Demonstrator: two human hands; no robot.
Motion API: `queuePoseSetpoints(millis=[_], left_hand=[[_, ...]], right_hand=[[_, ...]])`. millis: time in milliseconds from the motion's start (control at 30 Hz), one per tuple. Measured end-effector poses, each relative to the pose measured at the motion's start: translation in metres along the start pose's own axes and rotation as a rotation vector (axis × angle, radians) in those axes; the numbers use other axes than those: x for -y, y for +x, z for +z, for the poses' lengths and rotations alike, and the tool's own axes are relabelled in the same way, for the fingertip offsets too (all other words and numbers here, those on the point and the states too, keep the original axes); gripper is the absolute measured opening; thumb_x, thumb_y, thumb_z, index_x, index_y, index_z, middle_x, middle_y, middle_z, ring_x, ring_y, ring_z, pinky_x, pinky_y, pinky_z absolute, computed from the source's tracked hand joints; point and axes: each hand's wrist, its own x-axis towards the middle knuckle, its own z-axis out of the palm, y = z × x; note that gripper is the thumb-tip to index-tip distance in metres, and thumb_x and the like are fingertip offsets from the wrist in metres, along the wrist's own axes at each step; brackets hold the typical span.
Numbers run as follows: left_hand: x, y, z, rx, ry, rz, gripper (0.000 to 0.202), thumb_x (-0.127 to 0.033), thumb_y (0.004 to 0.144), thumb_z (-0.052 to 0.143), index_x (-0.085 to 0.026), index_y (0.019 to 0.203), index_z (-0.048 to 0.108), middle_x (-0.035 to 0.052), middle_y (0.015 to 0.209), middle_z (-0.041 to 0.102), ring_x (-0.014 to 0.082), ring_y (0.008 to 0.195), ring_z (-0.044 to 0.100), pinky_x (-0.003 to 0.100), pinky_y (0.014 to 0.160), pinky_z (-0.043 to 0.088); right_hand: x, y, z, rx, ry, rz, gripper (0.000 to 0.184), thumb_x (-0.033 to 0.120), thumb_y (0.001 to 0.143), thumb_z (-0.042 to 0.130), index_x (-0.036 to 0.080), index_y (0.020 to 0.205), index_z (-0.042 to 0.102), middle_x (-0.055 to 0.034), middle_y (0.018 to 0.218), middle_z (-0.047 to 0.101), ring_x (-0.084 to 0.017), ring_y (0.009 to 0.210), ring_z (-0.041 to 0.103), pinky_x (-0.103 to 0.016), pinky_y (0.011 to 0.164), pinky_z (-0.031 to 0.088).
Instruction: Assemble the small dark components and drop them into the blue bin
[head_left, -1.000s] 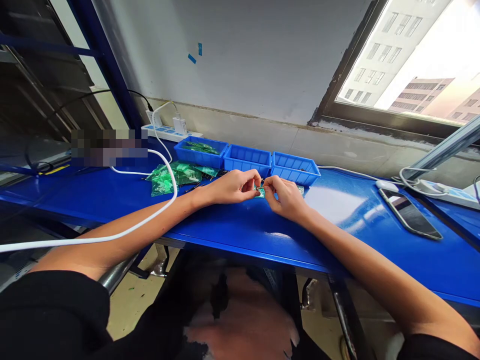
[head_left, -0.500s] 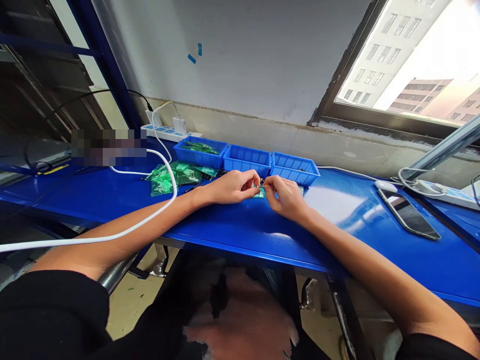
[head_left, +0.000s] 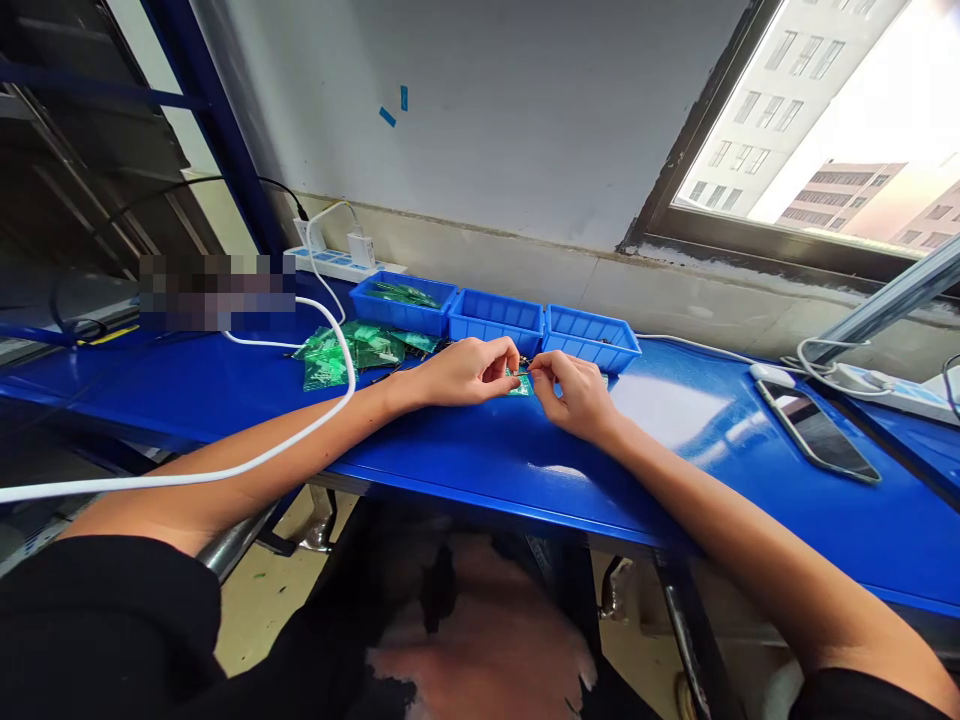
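Note:
My left hand (head_left: pixel 469 371) and my right hand (head_left: pixel 574 392) meet over the blue table (head_left: pixel 465 450), just in front of the blue bins. Both pinch a small green circuit board (head_left: pixel 519 383) between their fingertips. The right fingers also seem to press a tiny dark part against the board; it is too small to make out. A pile of green bags holding boards (head_left: pixel 352 352) lies to the left of my left hand.
Three blue bins stand in a row at the back: left (head_left: pixel 403 303) with green bags, middle (head_left: pixel 496 320), right (head_left: pixel 591 337). A phone (head_left: pixel 817 431) lies at the right. A white cable (head_left: pixel 225 470) crosses my left arm. A power strip (head_left: pixel 337 262) sits by the wall.
Both hands stay pinched on the small board; the fingers have only shifted slightly. The view has shifted a little.

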Motion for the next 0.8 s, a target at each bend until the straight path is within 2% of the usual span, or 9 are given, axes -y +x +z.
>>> queuePoseSetpoints(millis=[467, 800], left_hand=[[-0.0012, 0.0003, -0.0005, 0.010, 0.007, 0.015, 0.022, -0.038, 0.081, 0.050, -0.016, 0.084, 0.053, -0.0029, 0.060, 0.052, 0.0097, 0.053, 0.047, 0.021, 0.050, 0.035], [-0.0034, 0.0005, -0.0003, 0.016, -0.016, 0.003, 0.021, -0.036, 0.081, 0.048, -0.016, 0.083, 0.053, -0.0027, 0.062, 0.052, 0.0095, 0.054, 0.046, 0.021, 0.051, 0.036]], right_hand=[[0.0006, -0.0002, -0.0020, 0.104, 0.050, 0.091, 0.010, 0.020, 0.085, 0.041, 0.021, 0.084, 0.051, -0.0007, 0.067, 0.064, -0.013, 0.056, 0.058, -0.023, 0.055, 0.042], [0.0000, -0.0009, -0.0013, 0.082, 0.038, 0.034, 0.010, 0.019, 0.086, 0.040, 0.021, 0.080, 0.049, -0.0009, 0.068, 0.065, -0.012, 0.055, 0.057, -0.022, 0.053, 0.040]])
